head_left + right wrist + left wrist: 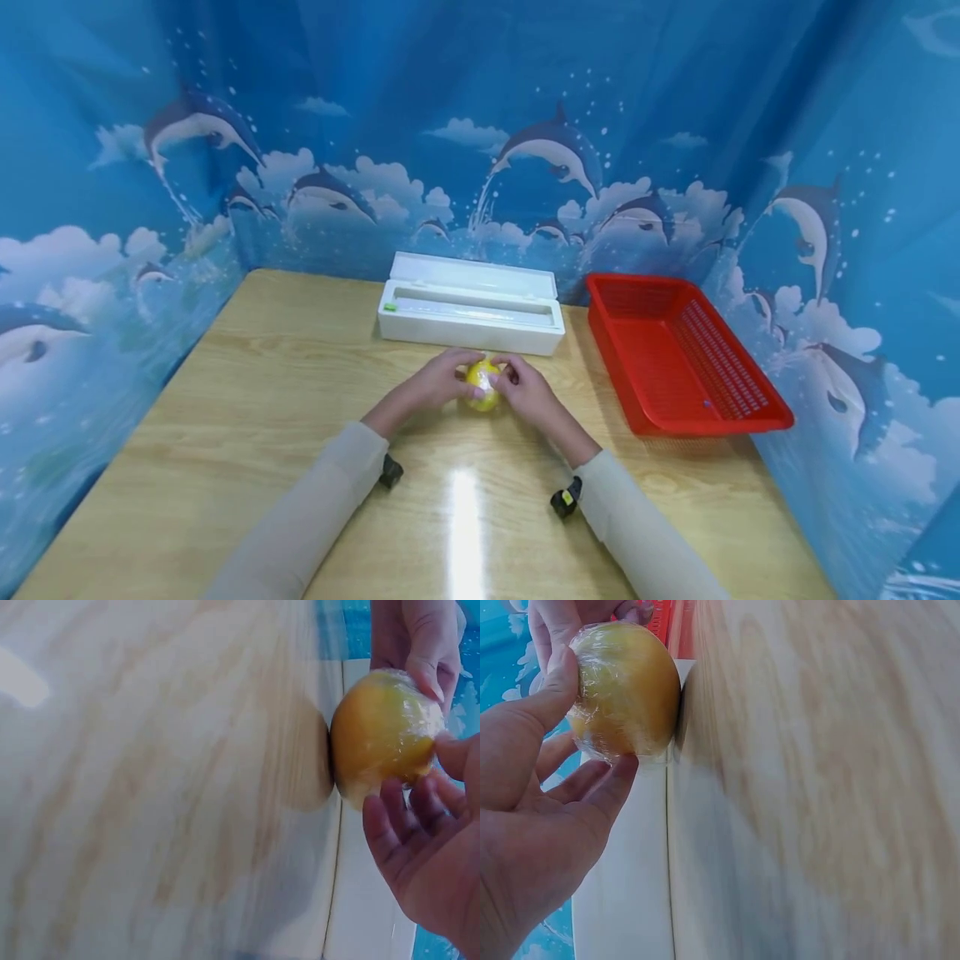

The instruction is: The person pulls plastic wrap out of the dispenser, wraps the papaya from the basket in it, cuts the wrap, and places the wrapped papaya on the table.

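A round yellow-orange fruit [483,398], covered in clear plastic film, sits on the table in front of the white box. From the left, my left hand [442,379] holds it between thumb and fingers. On its other side, my right hand [527,390] has thumb and curled fingertips against the film. The left wrist view shows the film wrinkled and bunched on the side of the fruit [634,690] near the left thumb. In the right wrist view, the right fingers [397,821] lie along the edge of the fruit [379,735].
Behind the hands stands a long white cling film dispenser [472,332] with its lid raised and a green piece at its left end. A red plastic basket [637,375] is to the right, with a small blue bit inside. Dolphin-printed curtains [420,108] border the wooden table [300,375].
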Demonstrator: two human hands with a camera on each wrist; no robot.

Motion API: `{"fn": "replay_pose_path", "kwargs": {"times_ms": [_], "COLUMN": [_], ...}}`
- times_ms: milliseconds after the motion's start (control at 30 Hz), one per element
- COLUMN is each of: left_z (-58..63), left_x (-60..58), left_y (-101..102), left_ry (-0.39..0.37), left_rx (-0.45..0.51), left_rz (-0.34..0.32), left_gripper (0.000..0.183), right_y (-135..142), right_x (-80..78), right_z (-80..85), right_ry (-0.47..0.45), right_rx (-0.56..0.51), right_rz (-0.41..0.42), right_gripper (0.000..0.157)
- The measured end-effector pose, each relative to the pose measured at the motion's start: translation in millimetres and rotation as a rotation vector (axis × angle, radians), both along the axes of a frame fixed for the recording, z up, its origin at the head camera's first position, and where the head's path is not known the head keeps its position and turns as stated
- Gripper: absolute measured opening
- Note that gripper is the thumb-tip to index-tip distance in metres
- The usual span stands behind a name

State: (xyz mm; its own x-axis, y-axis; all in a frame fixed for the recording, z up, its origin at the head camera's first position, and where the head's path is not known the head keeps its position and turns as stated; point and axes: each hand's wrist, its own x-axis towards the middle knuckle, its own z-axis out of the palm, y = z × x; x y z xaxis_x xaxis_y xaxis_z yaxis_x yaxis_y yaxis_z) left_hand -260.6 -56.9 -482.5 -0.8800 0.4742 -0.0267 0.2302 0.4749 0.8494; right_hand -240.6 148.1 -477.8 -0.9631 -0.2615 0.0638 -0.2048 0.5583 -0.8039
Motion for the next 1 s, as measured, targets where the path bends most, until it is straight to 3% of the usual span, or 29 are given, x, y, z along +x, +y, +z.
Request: {"fn": "replay_pose_path", "kwargs": {"times_ms": [100,200,467,767,1000], "left_z": [-0.1,-2.3,-2.2,1.6,7.1], "left_x": [0.2,0.2,1.3,3.3,2.4], "left_y": [-1,-1,-3,-4,-6], "left_ry": [-0.005,-0.021,-0.138,-0.118,-0.152], "left_rx": [0.007,0.038,0.084,0.042,-0.005], "left_rz": [0.003,-0.012,0.071,0.086,0.095], "left_gripper": [0.071,0.071,0.076,0.07,0.074], "right_y": [1,2,1,0,-2], "right_x": [-4.7,-7.6,-7.9,-6.1,-7.4], "right_z": [1.2,-0.5,-3.0,4.4,1.8], "right_ry": [0.004,-0.02,-0.043,-0.088,-0.072], "right_rx": [0.071,0.091,0.045,0.114,0.084], "right_rz": [0.026,0.069,0.111,0.079,0.05], "right_gripper": [0.049,0.058,0.047,0.051,0.059]}}
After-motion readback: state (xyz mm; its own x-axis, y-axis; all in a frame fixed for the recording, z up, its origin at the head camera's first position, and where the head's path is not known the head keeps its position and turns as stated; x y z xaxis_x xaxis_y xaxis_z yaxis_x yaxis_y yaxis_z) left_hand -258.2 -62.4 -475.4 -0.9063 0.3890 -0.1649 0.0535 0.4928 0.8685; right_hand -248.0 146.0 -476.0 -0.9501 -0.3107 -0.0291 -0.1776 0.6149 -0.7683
